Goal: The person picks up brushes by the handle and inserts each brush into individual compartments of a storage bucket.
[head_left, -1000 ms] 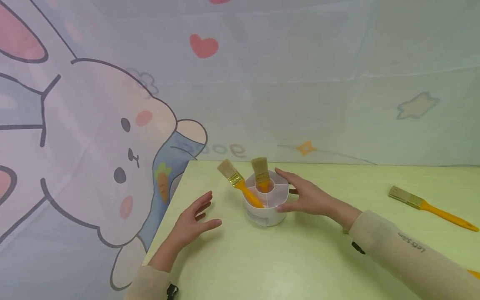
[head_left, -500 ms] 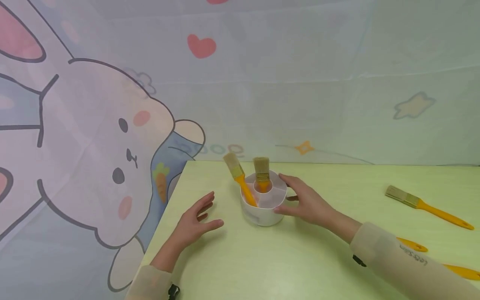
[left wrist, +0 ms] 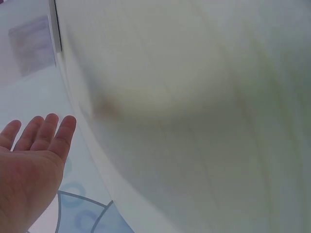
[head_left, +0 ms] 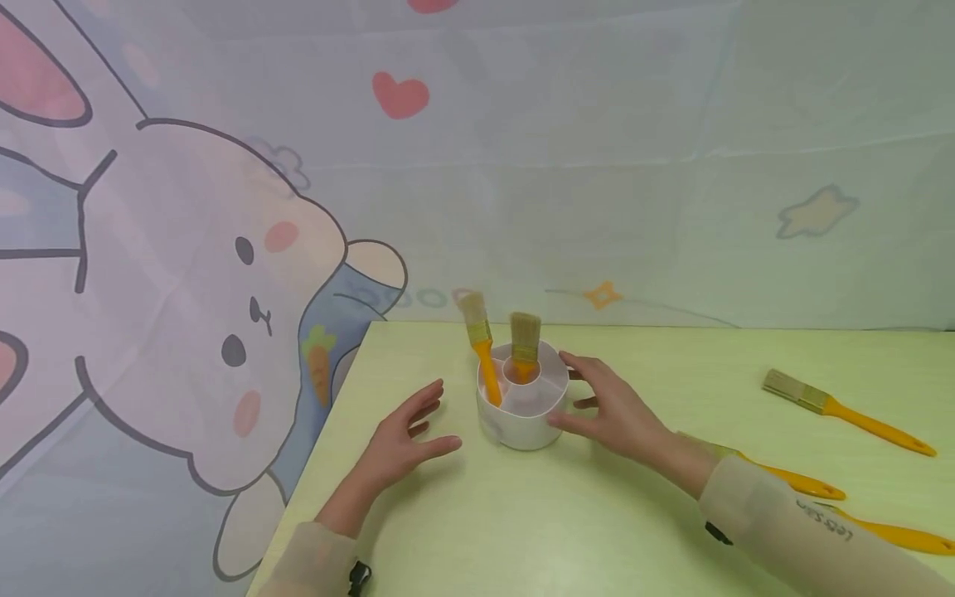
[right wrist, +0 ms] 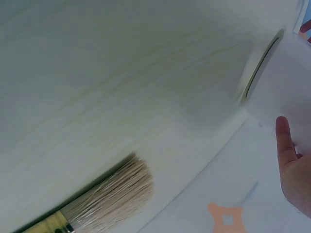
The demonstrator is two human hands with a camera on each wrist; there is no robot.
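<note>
Leftmost brush point(head_left: 482, 342) straightened; mid-frame cup point(head_left: 525, 433), probably light, suited side grips; right hand point(head_left: 618, 414) touched it, unclenched; left hand point(head_left: 399, 446) relaxed.

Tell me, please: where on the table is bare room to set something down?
Bare table shows in front of the white holder, between the left sleeve and the right sleeve. Another free patch lies between the right hand and the farthest loose brush. It is crowded beside the right sleeve, where two more loose brushes lie.

Front way to tub point(head_left: 522, 433) free across tbl point(head_left: 492, 522); 2 brushes point(head_left: 525, 336) block top, R grip point(head_left: 616, 410) its R side.
</note>
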